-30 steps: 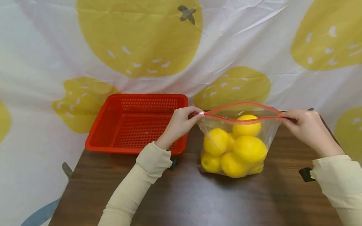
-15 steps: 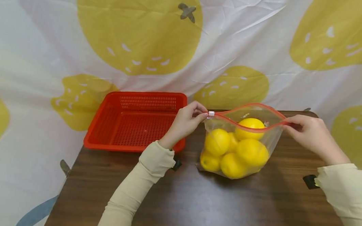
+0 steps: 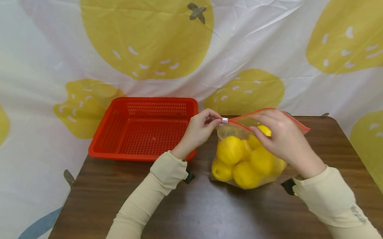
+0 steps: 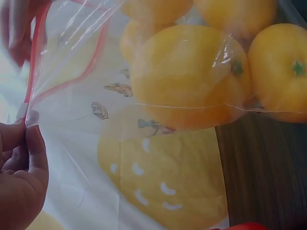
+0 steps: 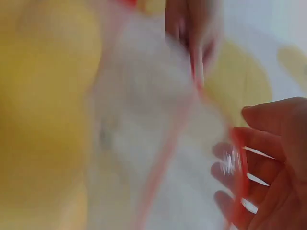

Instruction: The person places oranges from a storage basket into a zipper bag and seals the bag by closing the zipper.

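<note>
A clear zip bag [image 3: 224, 131] with a red zip edge stands on the table, filled with several yellow citrus fruits [image 3: 230, 150]. Its mouth gapes between the two red strips. My left hand [image 3: 199, 129] pinches the bag's left top corner, right beside the white slider [image 3: 224, 120]; the left wrist view shows thumb and finger meeting there. My right hand [image 3: 283, 136] is over the mouth's right part, covering some fruit. In the right wrist view its thumb stands apart from the loosely bent fingers [image 5: 261, 170], which lie along the red edge without gripping it.
A red plastic basket [image 3: 94, 153] with a perforated base stands left of the bag, toward the back. The brown wooden table [image 3: 216, 219] ends at a white cloth [image 3: 163, 86] printed with yellow fruit.
My right hand has let go of the bag's right top corner and moved left toward the slider. The left hand has shifted slightly right and still pinches its corner.
</note>
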Tool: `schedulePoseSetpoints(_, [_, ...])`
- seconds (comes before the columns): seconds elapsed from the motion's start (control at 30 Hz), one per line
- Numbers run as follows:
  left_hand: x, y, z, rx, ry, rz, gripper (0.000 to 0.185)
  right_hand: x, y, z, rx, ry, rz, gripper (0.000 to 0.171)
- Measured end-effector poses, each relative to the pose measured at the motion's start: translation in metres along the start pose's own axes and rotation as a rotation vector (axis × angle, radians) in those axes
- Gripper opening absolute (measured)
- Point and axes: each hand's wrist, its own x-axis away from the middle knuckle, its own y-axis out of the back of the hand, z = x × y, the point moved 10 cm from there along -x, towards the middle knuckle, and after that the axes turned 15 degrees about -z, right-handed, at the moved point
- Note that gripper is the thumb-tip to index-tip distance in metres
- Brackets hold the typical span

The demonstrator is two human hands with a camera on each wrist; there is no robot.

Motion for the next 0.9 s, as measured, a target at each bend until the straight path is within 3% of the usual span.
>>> schedulePoseSetpoints(0.13, [0.003, -0.001, -0.005, 0.014, -0.032, 0.001, 0.008, -0.010, -0.040, 0.023, -0.005, 0.083, 0.053, 0.025])
schedulePoseSetpoints(0.27, [0.004, 0.000, -0.006, 0.000, -0.058, -0.009, 0.009, -0.018, -0.055, 0.032, 0.074, 0.129, -0.012, 0.014])
schedulePoseSetpoints(0.47, [0.006, 0.001, -0.012, -0.035, -0.108, -0.029, 0.009, -0.019, -0.055, 0.032, 0.164, 0.151, -0.071, 0.011])
schedulePoseSetpoints(0.63, [0.006, -0.001, -0.023, -0.069, -0.183, -0.027, 0.008, -0.018, -0.049, 0.027, 0.227, 0.174, -0.060, 0.009])
schedulePoseSetpoints(0.9, [0.007, 0.001, -0.023, -0.135, -0.227, -0.048, 0.006, 0.001, -0.031, 0.005, 0.268, 0.163, -0.022, 0.007])
